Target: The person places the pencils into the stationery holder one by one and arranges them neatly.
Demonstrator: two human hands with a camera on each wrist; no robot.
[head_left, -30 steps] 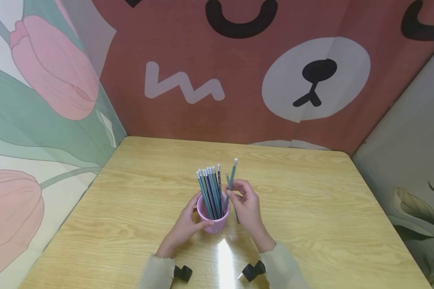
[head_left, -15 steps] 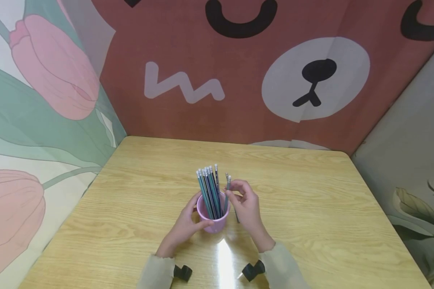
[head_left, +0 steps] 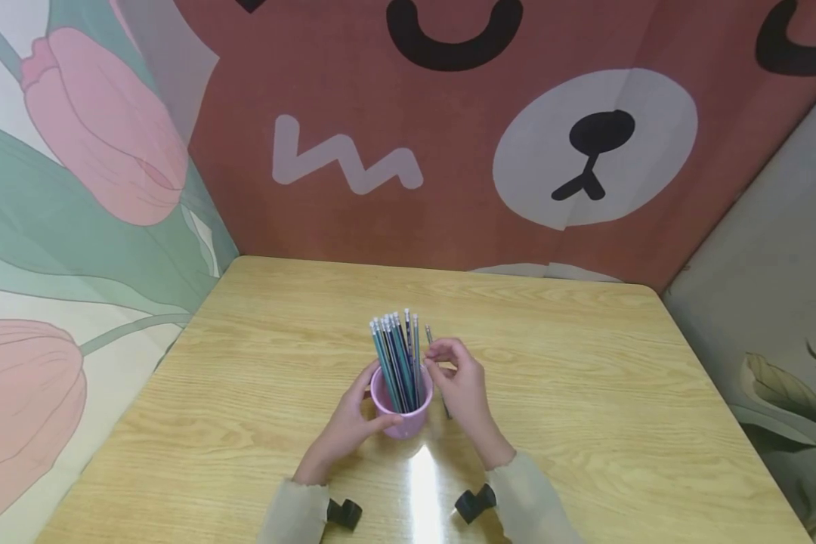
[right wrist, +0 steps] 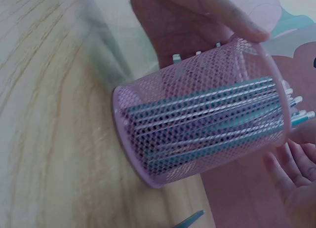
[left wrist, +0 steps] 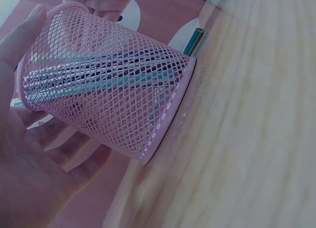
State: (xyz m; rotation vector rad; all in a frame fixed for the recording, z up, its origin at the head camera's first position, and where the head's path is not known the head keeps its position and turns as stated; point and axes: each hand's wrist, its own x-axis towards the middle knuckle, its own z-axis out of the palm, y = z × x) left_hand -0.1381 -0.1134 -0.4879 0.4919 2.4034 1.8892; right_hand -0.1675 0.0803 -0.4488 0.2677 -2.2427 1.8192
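Note:
A pink mesh pencil cup (head_left: 403,429) stands upright on the table, filled with teal and dark striped pencils (head_left: 394,355), their white eraser ends up. My left hand (head_left: 348,420) grips the cup from the left, thumb across the front near the rim and fingers around the far side. Just right of the rim, my right hand (head_left: 464,385) has loosely bent fingers with nothing between them. One pencil (head_left: 416,340) leans inside the cup closest to those fingertips. Another pencil (head_left: 446,409) lies on the table behind the right hand, partly hidden by it; its end (left wrist: 196,41) shows past the cup base.
The wood-grain table (head_left: 245,363) extends widely on both sides. A wall hanging with a bear face (head_left: 449,166) rises behind its far edge. Black wrist devices (head_left: 476,504) sit at both cuffs, near the glare on the tabletop.
The teal pencil in my right hand went down into the cup and was let go; it now leans against the others. The left hand and cup stayed put.

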